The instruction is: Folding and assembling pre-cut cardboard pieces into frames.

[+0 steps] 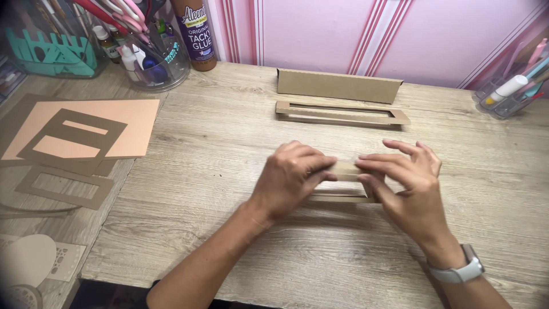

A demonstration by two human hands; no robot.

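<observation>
A: Centre of the counter [229,229], there's the small cardboard piece [346,170], a brown folded strip, pinched at both ends just above the wood.

B: The left hand [291,177] has fingers curled over its left end, grip closed on the cardboard. The right hand [406,183] presses thumb and forefinger onto the right end, other fingers fanned up and clear. That looks like a hold for squeezing a fold flat.

A: Under it, touching the counter, a lower flap [337,197] of the same piece shows between the wrists. A pale watch [460,272] sits on the right wrist.

B: Moving outward: behind the hands lies a long window frame of cardboard [343,113], flat, and just beyond it a folded cardboard sleeve [338,86] standing on edge near the pink wall.

A: Far left, a peach sheet [114,123] with brown cut-out frames [71,137] stacked on it, well apart from the hands.

B: Back corner, a brown glue bottle [194,34] beside a clear tub of scissors and pens [151,57], within reach but off the working patch. A second clear organiser [512,94] stands far right.
</observation>
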